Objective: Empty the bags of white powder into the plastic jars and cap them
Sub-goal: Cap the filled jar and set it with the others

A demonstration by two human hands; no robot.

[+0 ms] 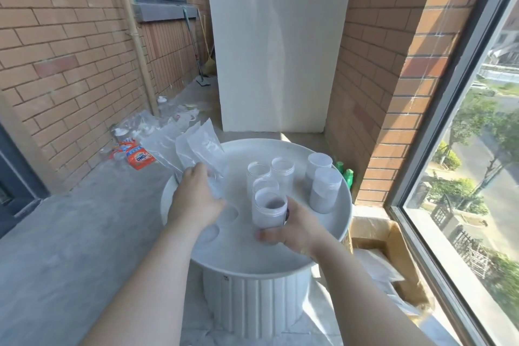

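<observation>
Right hand [293, 229] grips jar [269, 209]; left hand [196, 194] touches bags [200, 146].

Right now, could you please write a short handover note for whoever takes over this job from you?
Left grip rests on the clear bags at the left edge of the tray table; whether it holds one is hidden.
Right grip holds an uncapped jar near the front.
Done: two capped jars stand at the right, the nearer showing powder.
Left: three open jars behind the held one look empty; fill and cap those and the held jar.
</observation>
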